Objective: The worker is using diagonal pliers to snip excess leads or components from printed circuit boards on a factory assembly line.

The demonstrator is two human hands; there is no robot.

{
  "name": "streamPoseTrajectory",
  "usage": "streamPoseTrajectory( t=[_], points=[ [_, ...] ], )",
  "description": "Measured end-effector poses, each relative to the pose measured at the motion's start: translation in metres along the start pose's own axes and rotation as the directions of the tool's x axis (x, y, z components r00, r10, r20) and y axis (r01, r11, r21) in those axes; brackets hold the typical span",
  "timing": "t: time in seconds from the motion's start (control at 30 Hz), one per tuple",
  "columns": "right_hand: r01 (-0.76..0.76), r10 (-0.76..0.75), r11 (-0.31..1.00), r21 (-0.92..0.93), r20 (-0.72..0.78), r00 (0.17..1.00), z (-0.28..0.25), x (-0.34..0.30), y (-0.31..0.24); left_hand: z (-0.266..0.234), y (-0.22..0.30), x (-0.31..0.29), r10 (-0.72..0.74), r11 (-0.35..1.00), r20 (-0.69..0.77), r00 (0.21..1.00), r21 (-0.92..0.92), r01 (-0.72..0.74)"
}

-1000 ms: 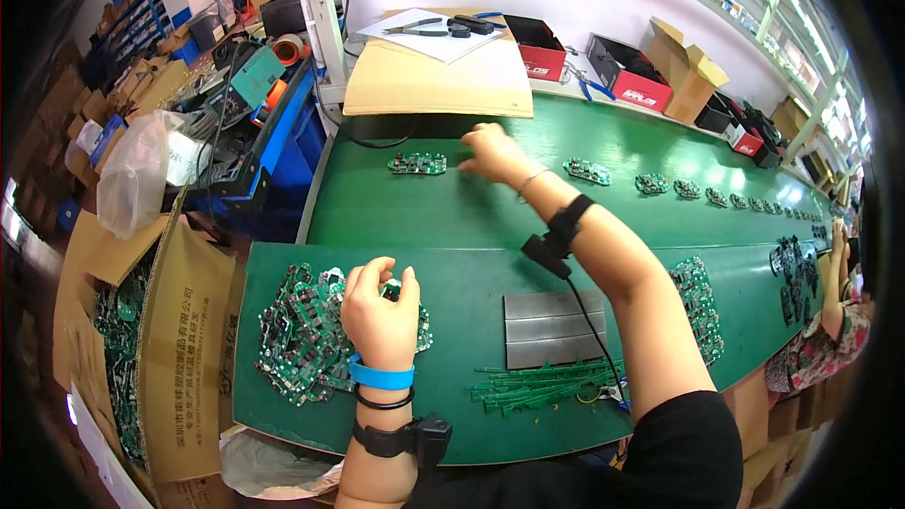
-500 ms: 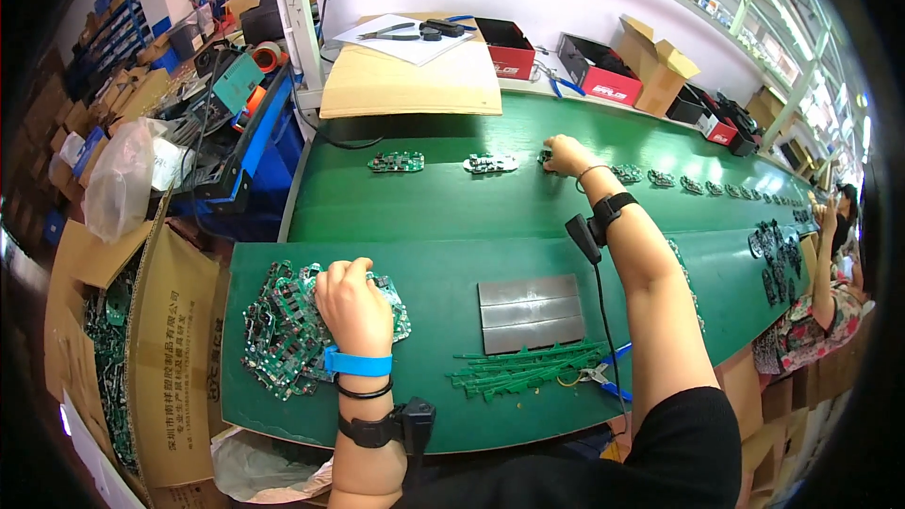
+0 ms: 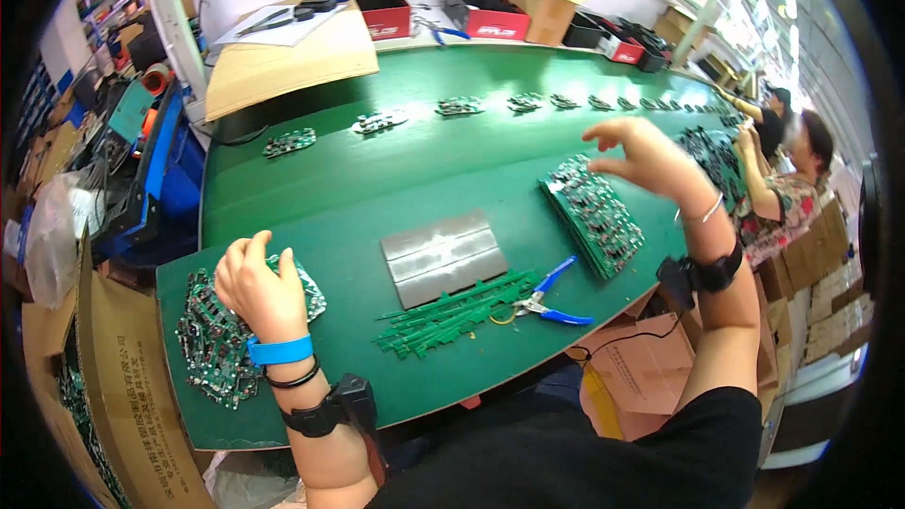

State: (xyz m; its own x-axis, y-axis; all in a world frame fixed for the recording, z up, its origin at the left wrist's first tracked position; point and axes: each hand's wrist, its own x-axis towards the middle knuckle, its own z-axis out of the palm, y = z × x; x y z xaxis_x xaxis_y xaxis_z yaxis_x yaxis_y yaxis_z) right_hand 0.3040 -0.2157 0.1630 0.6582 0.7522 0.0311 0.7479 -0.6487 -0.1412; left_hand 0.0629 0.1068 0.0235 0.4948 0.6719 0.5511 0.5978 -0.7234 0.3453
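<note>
My right hand [image 3: 650, 158] hangs over the far end of a stack of green circuit board panels [image 3: 596, 219], thumb and fingers apart with nothing between them. My left hand [image 3: 256, 290] rests over a heap of loose green circuit boards [image 3: 212, 353], its thumb spread from loosely bent fingers; the palm side is hidden. Beyond both hands, single boards lie in a row along the green surface, among them a near-left board [image 3: 289, 142], a paler board [image 3: 380, 122] and another board [image 3: 459, 106].
Between my hands lie a grey ridged plate [image 3: 443, 257], green offcut strips [image 3: 443, 313] and blue-handled cutters [image 3: 545, 304]. A carton of boards [image 3: 132, 396] stands at left. Cardboard [image 3: 292, 61] and red-black boxes [image 3: 485, 14] line the back. Co-workers [image 3: 801, 165] sit at right beside dark parts [image 3: 709, 158].
My view has turned to the right. The right hand has left the small board in the far row, which now lies there, and come back over the panel stack. My left hand stays at the heap.
</note>
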Motion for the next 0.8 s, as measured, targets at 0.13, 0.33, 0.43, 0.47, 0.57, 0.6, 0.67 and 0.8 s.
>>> streamPoseTrajectory(
  t=[0.13,0.33,0.43,0.47,0.57,0.6,0.67,0.8],
  points=[
    [-0.331,0.335,0.899,-0.287,-0.037,0.942,0.070,-0.061,0.019,-0.003,0.019,-0.002,0.038,0.997,-0.029,0.999,-0.069,-0.040],
    [-0.539,0.539,0.842,0.020,0.003,0.842,0.108,-0.067,0.040,0.002,0.028,-0.006,0.142,0.962,-0.101,0.985,-0.218,-0.162],
    [-0.551,0.553,0.833,0.058,-0.031,0.833,0.113,-0.069,0.047,0.006,0.035,-0.007,0.214,0.892,-0.164,0.963,-0.369,-0.261],
    [-0.545,0.549,0.835,0.072,-0.063,0.833,0.115,-0.071,0.046,0.006,0.039,-0.008,0.234,0.859,-0.155,0.960,-0.429,-0.278],
    [-0.532,0.539,0.842,0.091,-0.115,0.834,0.112,-0.077,0.044,0.011,0.050,-0.013,0.298,0.719,-0.096,0.950,-0.632,-0.289],
    [-0.528,0.537,0.844,0.097,-0.147,0.831,0.111,-0.079,0.044,0.011,0.052,-0.016,0.311,0.664,-0.006,0.950,-0.714,-0.221],
    [-0.506,0.509,0.860,0.074,-0.210,0.835,0.103,-0.083,0.032,0.011,0.057,-0.024,0.361,0.554,0.118,0.925,-0.825,-0.111],
    [-0.034,0.016,0.328,0.944,0.031,0.999,0.089,-0.095,-0.014,0.015,0.069,-0.043,0.495,0.205,0.491,0.717,-0.867,0.453]
  ],
)
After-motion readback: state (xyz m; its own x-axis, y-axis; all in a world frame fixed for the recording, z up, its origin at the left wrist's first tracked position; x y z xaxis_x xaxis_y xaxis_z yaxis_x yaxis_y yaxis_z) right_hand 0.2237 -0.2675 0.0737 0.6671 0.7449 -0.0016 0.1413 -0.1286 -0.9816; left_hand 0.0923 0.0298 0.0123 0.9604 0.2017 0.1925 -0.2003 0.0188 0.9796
